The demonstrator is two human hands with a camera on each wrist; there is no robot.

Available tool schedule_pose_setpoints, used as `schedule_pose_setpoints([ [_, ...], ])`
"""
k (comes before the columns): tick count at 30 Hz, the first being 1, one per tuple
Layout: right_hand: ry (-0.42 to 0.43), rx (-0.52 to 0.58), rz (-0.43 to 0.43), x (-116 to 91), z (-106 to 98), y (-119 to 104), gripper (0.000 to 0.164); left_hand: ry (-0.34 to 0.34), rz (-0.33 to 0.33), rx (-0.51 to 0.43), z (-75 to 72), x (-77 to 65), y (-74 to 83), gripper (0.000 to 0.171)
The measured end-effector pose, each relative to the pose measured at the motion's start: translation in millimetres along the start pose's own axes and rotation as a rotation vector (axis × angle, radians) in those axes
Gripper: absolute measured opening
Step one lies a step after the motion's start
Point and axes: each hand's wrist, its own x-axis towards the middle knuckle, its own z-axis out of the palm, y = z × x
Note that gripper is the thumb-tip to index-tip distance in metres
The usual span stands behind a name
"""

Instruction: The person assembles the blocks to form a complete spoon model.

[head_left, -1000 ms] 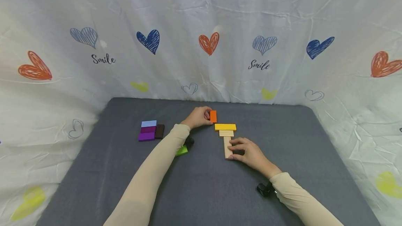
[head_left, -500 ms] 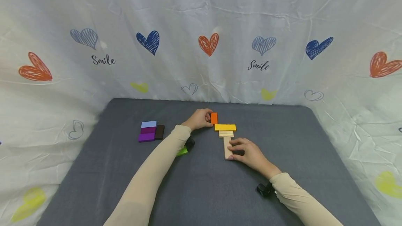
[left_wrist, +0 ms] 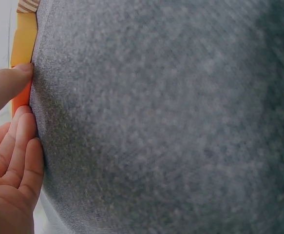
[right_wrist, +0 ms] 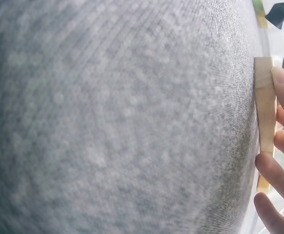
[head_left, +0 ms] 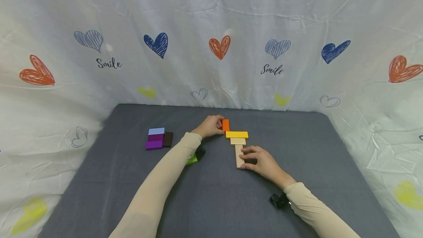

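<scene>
In the head view, my left hand (head_left: 209, 126) pinches an orange block (head_left: 226, 125) between thumb and fingers. The orange block's near end is right at the left end of a yellow block (head_left: 237, 134), which lies crosswise. Below the yellow one sits a light wooden piece with lines across it (head_left: 238, 141). A long plain wooden block (head_left: 239, 155) continues that row toward me. My right hand (head_left: 262, 161) holds this block, the thumb at its near end and the fingers along its right side. The left wrist view shows the orange block (left_wrist: 22, 97) partly covered by thumb and fingers.
To the left lie a light blue block (head_left: 156, 131), a magenta block (head_left: 155, 136), a purple block (head_left: 154, 145) and a dark brown block (head_left: 167, 139). My left forearm partly hides a green block (head_left: 191, 160). A white curtain (head_left: 185, 72) hangs behind the table's far edge.
My left hand has brought the orange block slightly nearer and to the right, against the yellow block's left end. The right hand stays in place on the plain wooden block.
</scene>
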Motion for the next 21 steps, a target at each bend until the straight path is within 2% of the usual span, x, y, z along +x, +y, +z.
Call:
schedule_pose_setpoints([
  [6,-0.003,0.0,-0.005,0,0,0,0.039,-0.002,-0.003,-0.007,1.2,0.9,-1.9,0.066],
  [12,-0.012,0.003,0.0,0,-1,0,0.04,-0.036,-0.02,-0.03,-2.6,0.6,-1.7,0.084],
  [16,-0.003,0.005,-0.008,0,0,1,0.04,-0.084,-0.021,-0.041,-10.3,-2.1,-2.8,0.09],
  [21,-0.006,0.012,-0.001,0,-1,1,0.041,-0.112,-0.001,-0.058,-27.9,-15.4,-9.1,0.085],
])
